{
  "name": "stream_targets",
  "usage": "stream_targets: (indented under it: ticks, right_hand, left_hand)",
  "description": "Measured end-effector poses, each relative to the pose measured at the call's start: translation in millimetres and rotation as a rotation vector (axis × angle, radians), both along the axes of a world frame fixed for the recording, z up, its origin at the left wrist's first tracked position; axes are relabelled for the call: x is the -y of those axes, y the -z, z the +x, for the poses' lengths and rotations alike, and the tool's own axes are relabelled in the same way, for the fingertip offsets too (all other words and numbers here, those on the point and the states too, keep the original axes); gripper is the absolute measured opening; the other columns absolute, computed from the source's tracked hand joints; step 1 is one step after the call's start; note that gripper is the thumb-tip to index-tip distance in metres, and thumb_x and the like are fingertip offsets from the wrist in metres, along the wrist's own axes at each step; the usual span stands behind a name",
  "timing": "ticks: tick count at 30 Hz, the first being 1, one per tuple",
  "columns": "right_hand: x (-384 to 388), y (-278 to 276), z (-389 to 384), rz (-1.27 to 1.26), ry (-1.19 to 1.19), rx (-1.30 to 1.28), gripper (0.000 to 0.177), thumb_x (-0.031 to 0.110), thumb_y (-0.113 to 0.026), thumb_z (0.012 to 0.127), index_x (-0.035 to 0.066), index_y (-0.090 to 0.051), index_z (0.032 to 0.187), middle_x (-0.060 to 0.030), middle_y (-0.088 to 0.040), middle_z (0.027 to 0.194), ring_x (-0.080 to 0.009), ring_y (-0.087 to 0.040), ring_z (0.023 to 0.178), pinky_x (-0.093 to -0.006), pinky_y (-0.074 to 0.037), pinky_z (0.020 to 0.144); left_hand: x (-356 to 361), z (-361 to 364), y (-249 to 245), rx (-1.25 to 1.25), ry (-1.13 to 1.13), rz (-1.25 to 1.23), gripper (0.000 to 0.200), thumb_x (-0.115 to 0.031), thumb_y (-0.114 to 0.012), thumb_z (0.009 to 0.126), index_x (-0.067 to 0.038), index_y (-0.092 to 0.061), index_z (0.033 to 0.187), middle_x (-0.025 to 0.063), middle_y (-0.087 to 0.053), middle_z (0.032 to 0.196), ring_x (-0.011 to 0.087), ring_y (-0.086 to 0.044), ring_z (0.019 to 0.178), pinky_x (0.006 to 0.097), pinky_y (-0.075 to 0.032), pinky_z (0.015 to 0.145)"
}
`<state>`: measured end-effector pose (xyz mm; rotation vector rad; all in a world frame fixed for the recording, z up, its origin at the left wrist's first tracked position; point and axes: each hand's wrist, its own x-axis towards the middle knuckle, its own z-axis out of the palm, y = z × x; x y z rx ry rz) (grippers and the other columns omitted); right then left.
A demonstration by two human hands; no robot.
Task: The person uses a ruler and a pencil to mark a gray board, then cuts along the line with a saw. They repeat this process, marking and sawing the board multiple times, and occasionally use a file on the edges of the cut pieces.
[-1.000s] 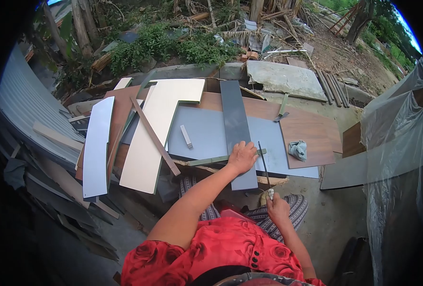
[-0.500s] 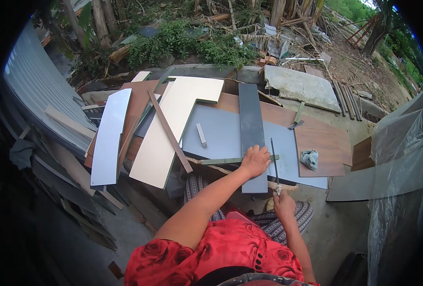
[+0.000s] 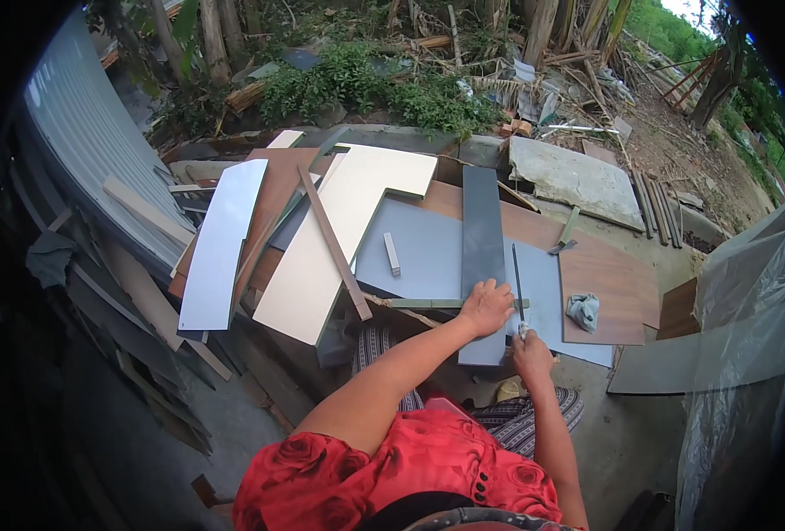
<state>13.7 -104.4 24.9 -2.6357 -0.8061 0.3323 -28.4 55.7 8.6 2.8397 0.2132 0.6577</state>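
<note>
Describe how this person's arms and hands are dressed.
Both arms are bare below short sleeves of a red rose-patterned top with dark buttons. The left hand and right hand are ungloved; rings or a watch are too small to tell.

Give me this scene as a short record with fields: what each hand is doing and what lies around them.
Left hand: pressed down on the dark grey plank, across a thin green strip
Right hand: shut on a thin metal tool, its tip pointing away beside the plank's right edge
Underneath: grey panel lying on a brown board
Nearby: crumpled cloth, small block, cream L-shaped board
</note>
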Motion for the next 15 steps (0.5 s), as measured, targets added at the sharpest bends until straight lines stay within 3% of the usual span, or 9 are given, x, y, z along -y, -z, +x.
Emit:
stream_targets:
  ticks: [6,9,15]
  right_hand:
    - [65.7,9.6,-51.5,0.005,0.005,-0.022,0.036,0.037,-0.048,0.090,0.001,-0.050,0.089,-0.0273,-0.060,0.072,-0.0461,-0.059,0.072,-0.0537,-0.044,0.066]
    - [85.7,17.2,-68.7,-0.013,0.063,-0.050,0.031,0.032,-0.050,0.089,0.001,-0.051,0.087,-0.0257,-0.060,0.076,-0.0450,-0.058,0.075,-0.0528,-0.042,0.064]
    - [24.2,1.7,-16.3,0.000,-0.043,0.077,0.035,0.035,-0.049,0.089,0.000,-0.054,0.087,-0.0245,-0.062,0.074,-0.0444,-0.060,0.074,-0.0525,-0.044,0.067]
  left_hand:
    - [0.4,-1.7,-5.6,-0.121,-0.017,-0.024,0.019,-0.028,-0.061,0.080,-0.012,-0.062,0.089,0.0037,-0.050,0.093,0.0234,-0.048,0.090,0.0380,-0.040,0.077]
    - [0.4,-1.8,-4.6,-0.119,-0.010,-0.031,0.018,-0.027,-0.061,0.080,-0.011,-0.061,0.089,0.0038,-0.050,0.093,0.0229,-0.048,0.090,0.0373,-0.040,0.078]
    - [-0.2,-1.4,-1.3,-0.097,0.002,-0.025,0.019,-0.027,-0.061,0.080,-0.011,-0.062,0.089,0.0039,-0.051,0.094,0.0230,-0.048,0.092,0.0367,-0.039,0.079]
